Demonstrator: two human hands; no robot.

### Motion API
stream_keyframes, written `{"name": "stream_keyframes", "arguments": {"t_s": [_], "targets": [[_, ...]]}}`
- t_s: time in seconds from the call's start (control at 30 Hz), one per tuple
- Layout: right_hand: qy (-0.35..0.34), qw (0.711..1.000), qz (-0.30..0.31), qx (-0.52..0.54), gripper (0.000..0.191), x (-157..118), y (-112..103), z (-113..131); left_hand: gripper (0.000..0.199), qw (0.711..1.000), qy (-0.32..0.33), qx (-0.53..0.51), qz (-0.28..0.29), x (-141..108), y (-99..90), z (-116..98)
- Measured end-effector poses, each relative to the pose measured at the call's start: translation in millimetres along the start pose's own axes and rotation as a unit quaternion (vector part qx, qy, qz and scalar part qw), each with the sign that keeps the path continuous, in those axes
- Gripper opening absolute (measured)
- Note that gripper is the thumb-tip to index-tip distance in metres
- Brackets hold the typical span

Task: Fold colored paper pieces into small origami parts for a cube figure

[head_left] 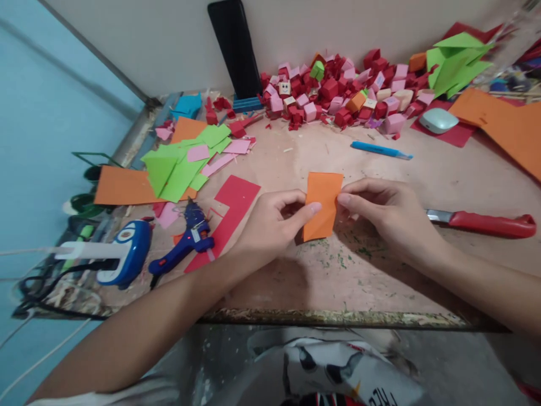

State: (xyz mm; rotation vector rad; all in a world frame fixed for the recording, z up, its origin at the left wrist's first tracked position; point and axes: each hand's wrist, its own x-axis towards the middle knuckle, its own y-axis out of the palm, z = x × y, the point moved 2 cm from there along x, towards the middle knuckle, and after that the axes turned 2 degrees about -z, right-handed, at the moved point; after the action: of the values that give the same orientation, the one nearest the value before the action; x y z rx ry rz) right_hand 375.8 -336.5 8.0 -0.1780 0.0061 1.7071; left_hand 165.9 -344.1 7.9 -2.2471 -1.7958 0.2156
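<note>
An orange piece of paper (324, 197), a small upright rectangle, is held up between both hands over the table. My left hand (279, 220) grips its left edge, thumb on the front and fingers behind. At the upper right edge, my right hand (382, 211) pinches the paper between thumb and fingertips. Just right of that hand lies a knife (492, 223) with a red handle, part of its blade hidden behind the hand. A red sheet with a cut-out corner (239, 192) lies left of my left hand.
A blue glue gun (192, 237) and a blue-and-white power strip (131, 254) with cords lie at the left. Green sheets (181, 166) are piled behind them. A blue pen (380, 150), many paper cubes (329, 90), a white mouse (438, 120) and a leaning phone (236, 48) are farther back.
</note>
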Motion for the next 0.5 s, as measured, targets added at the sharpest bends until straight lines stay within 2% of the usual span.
{"name": "stream_keyframes", "arguments": {"t_s": [0.1, 0.33, 0.5], "targets": [[0.01, 1.0, -0.007, 0.009, 0.019, 0.2, 0.9, -1.8, 0.021, 1.0, -0.002, -0.02, 0.016, -2.9, 1.8, -3.6], [0.045, 0.996, 0.053, 0.051, 0.029, 0.2, 5.6, -8.6, 0.022, 0.998, 0.009, -0.033, 0.057, -5.4, 3.7, -13.5], [0.075, 0.981, 0.148, 0.106, 0.026, -3.6, 7.3, -12.2, 0.026, 0.998, 0.014, -0.036, 0.043, -4.0, 1.6, -11.8]]}}
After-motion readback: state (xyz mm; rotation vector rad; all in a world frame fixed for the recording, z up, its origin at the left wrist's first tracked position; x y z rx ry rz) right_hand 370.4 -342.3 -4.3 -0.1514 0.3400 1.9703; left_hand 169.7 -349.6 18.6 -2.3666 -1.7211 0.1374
